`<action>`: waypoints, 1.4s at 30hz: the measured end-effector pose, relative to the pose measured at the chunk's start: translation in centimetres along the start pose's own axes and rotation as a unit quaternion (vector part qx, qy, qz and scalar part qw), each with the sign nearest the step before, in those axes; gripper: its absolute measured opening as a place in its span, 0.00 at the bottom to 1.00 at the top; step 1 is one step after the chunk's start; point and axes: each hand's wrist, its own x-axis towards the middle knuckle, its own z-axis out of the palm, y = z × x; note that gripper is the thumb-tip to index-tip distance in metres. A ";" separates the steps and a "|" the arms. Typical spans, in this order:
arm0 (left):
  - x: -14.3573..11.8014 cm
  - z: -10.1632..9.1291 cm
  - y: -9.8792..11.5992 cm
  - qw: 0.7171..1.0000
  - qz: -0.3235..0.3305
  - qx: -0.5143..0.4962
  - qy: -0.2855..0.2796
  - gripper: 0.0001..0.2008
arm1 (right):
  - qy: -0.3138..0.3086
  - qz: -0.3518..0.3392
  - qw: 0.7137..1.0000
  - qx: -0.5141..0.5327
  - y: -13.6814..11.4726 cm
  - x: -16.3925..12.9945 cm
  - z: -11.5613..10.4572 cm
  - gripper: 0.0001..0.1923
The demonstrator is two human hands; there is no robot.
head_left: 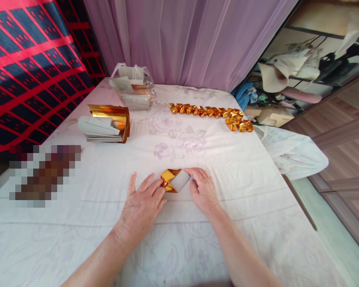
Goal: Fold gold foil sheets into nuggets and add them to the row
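Observation:
A partly folded sheet of gold foil paper (181,181) lies on the table between my hands. Its left end shows shiny gold folds, while the right end is a pale grey diamond-shaped flap. My left hand (143,201) is spread flat on the cloth, with its index finger pressing the gold end. At the opposite corner, my right hand (203,190) has its fingers curled and thumb tucked in, gripping the pale flap's edge. The fingertips partly cover both ends of the paper.
Farther back on the flowered tablecloth (179,247) stand a stack of foil sheets (107,124) and a clear plastic bag (134,87) of more sheets. A row of folded gold pieces (206,111) stretches along the back right. A pixelated patch (48,173) hides something at left.

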 end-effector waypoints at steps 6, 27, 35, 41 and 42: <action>0.2 0.0 -0.9 1.000 -0.013 0.004 0.014 0.08 | -0.002 -0.025 1.000 0.015 0.2 0.0 0.0 0.24; -0.2 1.3 -0.4 1.000 0.016 0.013 0.004 0.14 | -0.052 -0.217 0.974 -0.032 -1.9 -0.8 0.0 0.13; -0.3 1.5 -0.1 0.999 0.022 -0.036 -0.030 0.13 | -0.048 -0.158 0.985 0.048 -1.4 -0.4 -0.1 0.11; -0.6 1.6 0.6 1.000 0.021 0.009 -0.021 0.15 | -0.059 -0.148 0.987 0.034 -1.0 -0.2 -0.1 0.07; -0.7 1.7 0.8 1.000 0.019 0.014 -0.017 0.16 | -0.060 -0.144 0.987 0.034 -1.0 -0.2 0.0 0.07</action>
